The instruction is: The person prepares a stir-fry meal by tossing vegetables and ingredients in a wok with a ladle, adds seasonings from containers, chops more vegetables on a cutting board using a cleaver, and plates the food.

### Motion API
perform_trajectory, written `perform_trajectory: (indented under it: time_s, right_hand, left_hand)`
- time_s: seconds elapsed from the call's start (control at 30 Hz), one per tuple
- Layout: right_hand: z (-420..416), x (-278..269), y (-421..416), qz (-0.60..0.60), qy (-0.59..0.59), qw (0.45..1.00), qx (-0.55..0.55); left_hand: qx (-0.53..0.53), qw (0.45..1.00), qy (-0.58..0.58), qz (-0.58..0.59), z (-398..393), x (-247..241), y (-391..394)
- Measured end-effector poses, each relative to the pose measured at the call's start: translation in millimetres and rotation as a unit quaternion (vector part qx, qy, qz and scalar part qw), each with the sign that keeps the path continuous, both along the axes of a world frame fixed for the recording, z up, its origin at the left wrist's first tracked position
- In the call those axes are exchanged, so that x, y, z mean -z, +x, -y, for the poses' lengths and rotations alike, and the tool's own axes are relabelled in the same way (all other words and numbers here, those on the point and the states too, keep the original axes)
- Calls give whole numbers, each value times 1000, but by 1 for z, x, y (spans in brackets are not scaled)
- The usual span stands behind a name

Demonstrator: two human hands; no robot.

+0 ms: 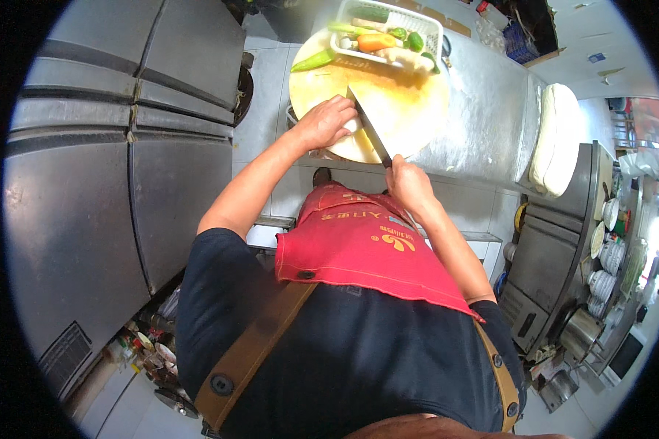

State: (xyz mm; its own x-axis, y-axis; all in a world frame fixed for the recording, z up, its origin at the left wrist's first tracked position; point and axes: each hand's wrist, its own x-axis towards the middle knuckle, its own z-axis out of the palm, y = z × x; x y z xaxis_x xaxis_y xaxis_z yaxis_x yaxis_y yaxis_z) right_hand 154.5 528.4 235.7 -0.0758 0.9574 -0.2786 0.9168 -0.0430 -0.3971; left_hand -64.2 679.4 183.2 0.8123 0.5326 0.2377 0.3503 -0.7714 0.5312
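Observation:
My right hand (411, 184) grips the handle of a kitchen knife (371, 127), its long blade slanting up and left over a round cutting board (417, 118). Just left of the blade, my left hand (327, 122) holds a white piece of food (353, 125) down on the board; its kind I cannot tell. A yellowish strip lies by the blade's lower part, partly hidden. At the board's far edge rests a white plastic basket (441, 34) with a carrot (376, 42), green peppers (415, 41) and other vegetables. A long green pepper (313, 60) lies left of it.
The board stands on a metal worktop (480, 110). A white, folded cloth-like bundle (553, 140) lies at the worktop's right end. Large steel cabinets (181, 181) stand at left. Stacked bowls (602, 285) and a steel pot (581, 332) are at far right.

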Motion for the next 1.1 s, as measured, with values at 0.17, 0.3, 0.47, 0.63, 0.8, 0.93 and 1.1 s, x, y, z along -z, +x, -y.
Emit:
perform_trajectory:
  time_s: [0.17,0.3,0.47,0.63,0.8,0.93,1.1]
  right_hand:
    - [-8,-38,-5,-39,9,999,24]
    - [-1,0,-6,-12,3,1000,14]
    - [-6,-29,-5,-48,22,998,18]
    - [-1,6,-6,-28,12,999,13]
    - [-7,-31,-4,-49,10,998,23]
    - [-5,12,-9,-38,-6,999,23]
    - [-1,27,0,-97,-6,993,60]
  left_hand:
    - [-16,1000,-5,-8,-1,-1,-3]
    - [-10,1000,11,18,1,-2,0]
    - [-19,1000,-2,-16,5,-2,-3]
    - [-17,1000,16,18,3,-3,0]
    - [-25,1000,-2,-6,4,-4,-4]
    - [-23,1000,8,11,6,2,0]
    - [-140,990,27,-7,21,2,11]
